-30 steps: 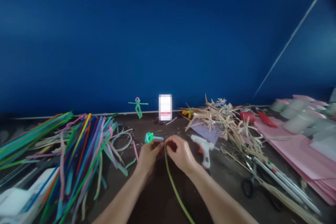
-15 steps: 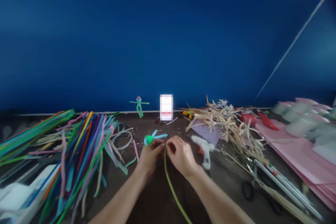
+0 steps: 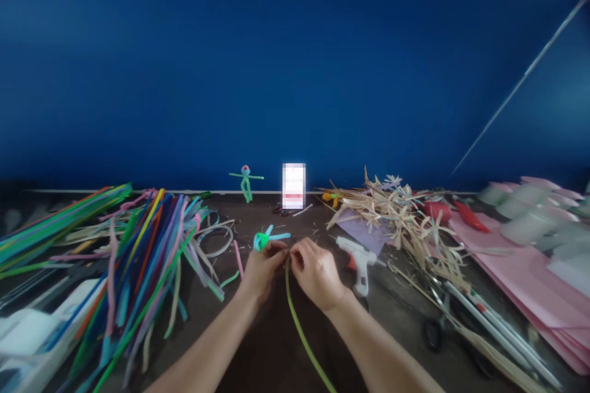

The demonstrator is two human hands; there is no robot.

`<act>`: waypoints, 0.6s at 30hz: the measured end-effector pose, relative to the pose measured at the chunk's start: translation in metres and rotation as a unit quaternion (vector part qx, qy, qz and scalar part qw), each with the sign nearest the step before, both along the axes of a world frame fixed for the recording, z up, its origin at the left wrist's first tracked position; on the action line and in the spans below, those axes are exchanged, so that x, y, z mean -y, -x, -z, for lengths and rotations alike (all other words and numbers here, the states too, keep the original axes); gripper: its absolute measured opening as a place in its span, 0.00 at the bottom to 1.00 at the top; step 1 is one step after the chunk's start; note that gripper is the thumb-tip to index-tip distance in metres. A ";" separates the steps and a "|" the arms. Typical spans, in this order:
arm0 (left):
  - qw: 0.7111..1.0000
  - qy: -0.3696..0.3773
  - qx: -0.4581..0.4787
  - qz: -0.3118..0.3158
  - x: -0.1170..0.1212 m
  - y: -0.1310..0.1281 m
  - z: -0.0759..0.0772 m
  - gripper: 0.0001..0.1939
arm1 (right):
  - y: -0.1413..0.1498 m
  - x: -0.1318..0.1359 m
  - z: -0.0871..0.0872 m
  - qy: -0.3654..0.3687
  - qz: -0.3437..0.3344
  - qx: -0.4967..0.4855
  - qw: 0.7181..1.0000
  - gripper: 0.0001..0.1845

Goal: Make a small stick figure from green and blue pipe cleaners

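Note:
My left hand [image 3: 261,271] is closed round a small green and light-blue pipe cleaner figure [image 3: 261,241]. Its rounded green-blue part and two blue ends stick out above the fingers, while the rest is hidden. Close beside it, my right hand [image 3: 319,271] is closed in a pinch at the upper end of a long yellow-green pipe cleaner [image 3: 300,326]. That strand curves down from between the hands to the bottom edge. The fingertips of both hands nearly meet, and whether the strand touches the figure is hidden.
A finished-looking pipe cleaner figure [image 3: 246,183] stands by the blue wall. Many coloured pipe cleaners [image 3: 138,258] lie left. To the right are a glue gun [image 3: 362,261], dry straw-like strips [image 3: 391,212], scissors [image 3: 433,333], pink sheets [image 3: 507,270] and white cups [image 3: 525,215].
The view has tilted and shifted slightly. Both hands stay close together with the same grips; the figure in my left hand has turned a little.

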State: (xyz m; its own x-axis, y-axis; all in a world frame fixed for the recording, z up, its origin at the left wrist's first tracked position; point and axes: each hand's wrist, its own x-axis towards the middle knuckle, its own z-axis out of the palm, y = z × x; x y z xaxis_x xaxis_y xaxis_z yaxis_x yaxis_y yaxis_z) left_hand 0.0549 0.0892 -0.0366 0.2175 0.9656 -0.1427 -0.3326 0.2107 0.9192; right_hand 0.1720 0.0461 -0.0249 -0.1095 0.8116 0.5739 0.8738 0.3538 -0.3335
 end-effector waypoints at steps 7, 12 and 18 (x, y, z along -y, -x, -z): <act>0.997 0.071 0.019 -0.001 -0.002 0.001 0.000 0.13 | 0.001 -0.003 -0.005 -0.016 -0.018 0.123 0.992 0.08; 0.997 0.069 0.023 0.002 -0.003 0.002 -0.001 0.12 | -0.001 -0.001 -0.007 0.000 -0.045 0.078 0.996 0.10; 1.000 -0.019 0.015 -0.014 -0.004 0.004 -0.006 0.10 | -0.004 -0.008 0.000 0.124 -0.042 -0.338 0.932 0.06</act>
State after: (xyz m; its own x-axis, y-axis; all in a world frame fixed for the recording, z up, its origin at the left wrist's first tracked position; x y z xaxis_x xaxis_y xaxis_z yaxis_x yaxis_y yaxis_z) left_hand 0.0512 0.0928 -0.0309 0.1948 0.9758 -0.0990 -0.3650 0.1658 0.9161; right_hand 0.1759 0.0543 -0.0254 0.1393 0.9336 0.3302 0.4061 0.2502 -0.8789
